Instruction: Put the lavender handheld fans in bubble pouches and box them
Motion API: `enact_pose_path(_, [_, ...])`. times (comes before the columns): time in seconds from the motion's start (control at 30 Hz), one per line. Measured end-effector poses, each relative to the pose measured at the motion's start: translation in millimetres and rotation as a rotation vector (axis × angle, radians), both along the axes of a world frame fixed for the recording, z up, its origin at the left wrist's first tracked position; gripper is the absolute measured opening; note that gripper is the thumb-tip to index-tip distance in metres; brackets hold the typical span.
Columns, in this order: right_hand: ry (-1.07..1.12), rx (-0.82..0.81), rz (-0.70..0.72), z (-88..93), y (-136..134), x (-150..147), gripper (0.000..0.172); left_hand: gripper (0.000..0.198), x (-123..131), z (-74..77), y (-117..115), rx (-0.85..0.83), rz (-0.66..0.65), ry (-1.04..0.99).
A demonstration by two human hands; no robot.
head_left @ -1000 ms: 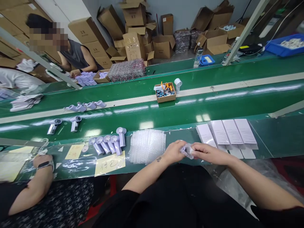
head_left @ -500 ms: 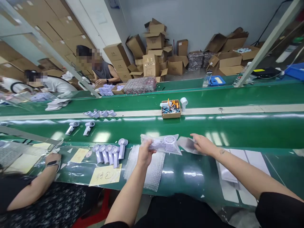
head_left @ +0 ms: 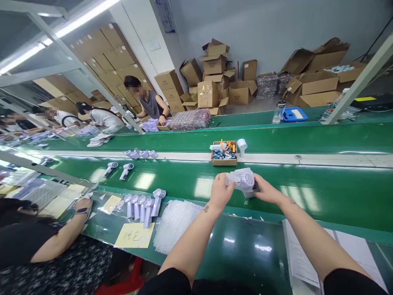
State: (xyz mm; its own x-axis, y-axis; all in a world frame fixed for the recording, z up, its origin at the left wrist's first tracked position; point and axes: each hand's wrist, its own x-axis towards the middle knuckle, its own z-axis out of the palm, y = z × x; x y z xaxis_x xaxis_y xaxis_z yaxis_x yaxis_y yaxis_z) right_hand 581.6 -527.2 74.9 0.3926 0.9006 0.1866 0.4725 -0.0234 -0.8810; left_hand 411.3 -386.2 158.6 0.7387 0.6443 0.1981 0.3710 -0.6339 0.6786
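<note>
Both my hands reach out over the green conveyor belt. Between them is a lilac handheld fan wrapped in a clear bubble bag. My left hand is closed on its left side and my right hand is closed on its right side. The bagged fan hovers just over the belt, below a small cardboard box of tools. A stack of clear bubble bags lies on the bench by my left forearm. Several bare lilac fans lie in a row left of the stack.
A co-worker's arm with a wristwatch rests on the bench at my left. Two fans and a cluster of fans ride the belt. White sheets lie at my right. Other people work across the line; cardboard boxes pile behind.
My hands have come together on the bagged fan and moved forward over the belt. Half a second ago my left hand alone held it, right hand apart.
</note>
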Motion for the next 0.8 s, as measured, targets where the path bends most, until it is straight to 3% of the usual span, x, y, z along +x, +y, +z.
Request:
enact_pose_path(0.07, [-0.059, -0.05, 0.018, 2.9, 0, 9, 0.066, 0.018, 3, 13.4, -7, 0.212, -0.05, 0.185])
enact_pose_path(0.13, [-0.101, -0.11, -0.009, 2.3, 2, 17, 0.062, 0.021, 16, 26.7, -16, 0.319, -0.092, 0.351])
enact_pose_path(0.23, [-0.133, -0.157, -0.067, -2.9, 4, 24, 0.061, 0.026, 53, 40.3, -27, 0.37, -0.194, 0.492])
enact_pose_path(0.37, [-0.158, -0.159, -0.097, -11.5, -4, 19, 0.067, 0.026, 97, 47.0, -35, 0.329, -0.312, 0.621])
enact_pose_path(0.47, [-0.194, -0.115, -0.124, -16.7, -14, 14, 0.061, 0.029, 98, 39.4, -40, 0.356, -0.416, 0.594])
enact_pose_path(0.53, [-0.2, -0.086, -0.127, -18.9, -20, 12, 0.052, 0.03, 85, 25.5, -42, 0.456, -0.576, 0.473])
enact_pose_path(0.6, [-0.173, -0.085, -0.144, -20.0, -24, 11, 0.053, 0.024, 70, 7.9, -43, 0.567, -0.701, 0.413])
enact_pose_path(0.7, [-0.127, -0.126, -0.177, -21.5, -28, 5, 0.067, 0.016, 52, -11.8, -46, 0.652, -0.705, 0.501])
enact_pose_path(0.8, [-0.094, -0.166, -0.244, -28.8, -28, 9, 0.067, 0.018, 38, -14.1, -53, 0.7, -0.685, 0.441])
